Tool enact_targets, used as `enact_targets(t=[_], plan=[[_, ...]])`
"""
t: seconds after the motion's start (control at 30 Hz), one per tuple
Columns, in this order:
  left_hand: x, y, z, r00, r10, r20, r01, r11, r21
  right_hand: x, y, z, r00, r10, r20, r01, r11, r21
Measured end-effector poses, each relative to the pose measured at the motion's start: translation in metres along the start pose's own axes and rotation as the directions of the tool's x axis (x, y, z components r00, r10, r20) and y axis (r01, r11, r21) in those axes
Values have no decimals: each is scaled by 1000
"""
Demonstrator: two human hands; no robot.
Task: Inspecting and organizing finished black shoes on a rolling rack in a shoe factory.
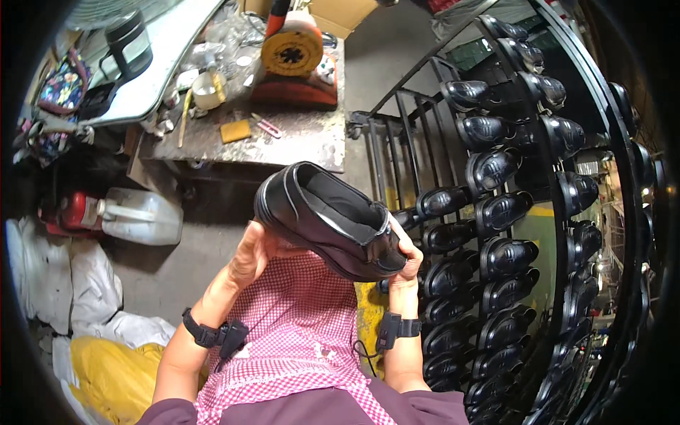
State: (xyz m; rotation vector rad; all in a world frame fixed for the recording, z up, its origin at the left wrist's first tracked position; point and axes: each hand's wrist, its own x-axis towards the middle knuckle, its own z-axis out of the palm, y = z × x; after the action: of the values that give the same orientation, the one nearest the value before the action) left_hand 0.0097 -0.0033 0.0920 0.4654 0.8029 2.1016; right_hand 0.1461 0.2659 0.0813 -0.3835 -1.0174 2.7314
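Note:
A black leather shoe (301, 212) is held up in front of my chest, tilted so its dark opening shows, the heel at the upper left and the toe at the lower right. My left hand (253, 249) supports it at the heel end from below, with part of the fingers hidden behind the shoe. Around the toe end wraps my right hand (409, 256), its fingers along the outer side. Each wrist wears a black strap with a small box.
On my right stands a tall metal rack (418, 106) carrying several rows of black shoes (508, 256). Ahead, a worn workbench (297, 142) bears a red machine (294, 88), a yellow block (235, 131) and pink snips (267, 126). A white jug (145, 216) and yellow sack (117, 375) lie left.

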Motion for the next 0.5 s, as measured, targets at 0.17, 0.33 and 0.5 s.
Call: enact_targets(t=[0.17,0.33,0.5], plan=[[3,24,18,972,-69,-225,76,997,22,-11,21,16,991,62,-116,-65,998,-24],[21,53,29,906,-340,-252,374,922,98,-26,25,12,998,37,50,-33,996,-84],[48,28,31,971,35,-234,14,979,206,-28,39,10,958,-34,-285,62,994,92]])
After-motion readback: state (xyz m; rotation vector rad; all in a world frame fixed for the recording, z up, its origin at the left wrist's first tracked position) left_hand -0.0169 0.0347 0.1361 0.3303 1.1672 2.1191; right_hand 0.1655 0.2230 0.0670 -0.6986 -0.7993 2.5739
